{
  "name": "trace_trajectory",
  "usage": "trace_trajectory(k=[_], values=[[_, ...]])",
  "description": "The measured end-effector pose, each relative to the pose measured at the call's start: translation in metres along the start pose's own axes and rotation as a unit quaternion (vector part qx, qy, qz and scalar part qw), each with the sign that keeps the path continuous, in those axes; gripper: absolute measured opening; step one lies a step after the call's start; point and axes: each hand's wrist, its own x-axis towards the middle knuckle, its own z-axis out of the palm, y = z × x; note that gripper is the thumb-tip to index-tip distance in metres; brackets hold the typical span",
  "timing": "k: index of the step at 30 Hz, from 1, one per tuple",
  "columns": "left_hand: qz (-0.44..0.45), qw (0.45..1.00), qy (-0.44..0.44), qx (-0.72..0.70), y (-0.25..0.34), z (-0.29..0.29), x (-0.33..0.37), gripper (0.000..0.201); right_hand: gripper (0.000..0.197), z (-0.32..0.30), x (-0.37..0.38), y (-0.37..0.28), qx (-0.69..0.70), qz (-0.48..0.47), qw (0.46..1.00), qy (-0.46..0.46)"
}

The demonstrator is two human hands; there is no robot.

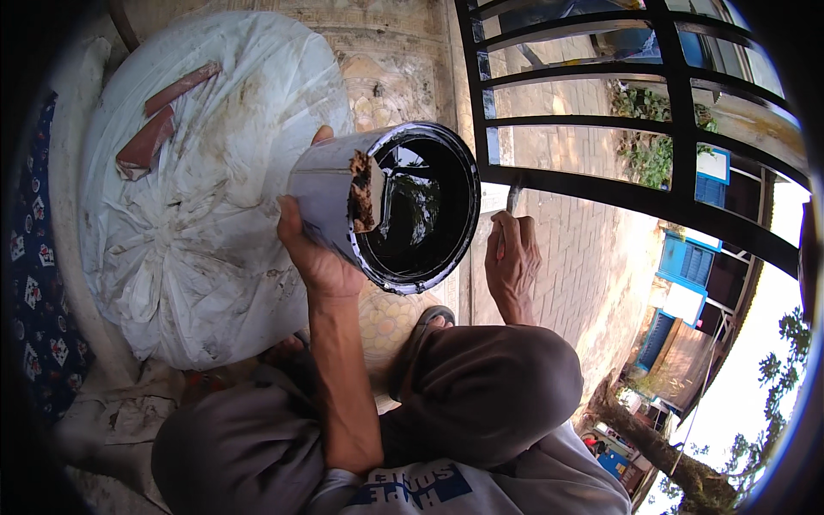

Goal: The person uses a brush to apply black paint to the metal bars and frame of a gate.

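Paint fills the round grey metal can (378, 206) almost to its rim: a glossy black liquid whose smooth surface mirrors sky and tree branches. The can is cylindrical, its wall dull and smeared, its lip coated in wet black. A crusty brown lump of dried material clings to the lip on the side nearest the left hand. The can is tilted, mouth turned toward the camera, and is held up in the air above the patterned tiled floor (386, 81), near the floor's edge by the railing.

The left hand (313, 249) grips the can from beneath and behind, fingers wrapped round the wall and a fingertip showing over its far side. The right hand (512, 262) is closed narrowly around a slim dark handle, apparently a brush (512, 199), whose upper end meets the lower bar of the black metal railing (678, 129); I cannot tell its tip. The railing's bars are smooth, shiny and curved by the lens.

Left of the can lies a big, crumpled white plastic sack (197, 197), dirt-streaked and gathered into folds, with reddish-brown flat pieces (163, 112) on top. Below the hands, the person's bent knees in grey-brown cloth (489, 386) and a sandalled foot (425, 330) rest on the floor. Beyond the railing, a brick-paved ground (584, 232) shows.
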Motion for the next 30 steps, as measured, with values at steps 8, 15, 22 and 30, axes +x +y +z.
trace_trajectory(k=[8,15,22,30], values=[[0.021,0.999,0.001,0.032,0.005,-0.002,-0.005,0.08,0.014,0.063,0.0,0.011,0.122,0.02,0.99,-0.061],[0.022,0.999,-0.005,0.026,0.004,-0.004,-0.01,0.078,0.02,0.047,-0.003,0.015,0.053,-0.012,0.997,0.054],[0.016,0.997,0.069,0.017,-0.002,-0.01,-0.014,0.059,0.016,0.017,-0.011,0.002,0.109,0.057,0.992,0.0],[0.011,1.0,0.01,0.026,-0.004,-0.001,-0.018,0.074,0.015,-0.119,0.023,0.01,0.076,0.014,0.992,0.097]])
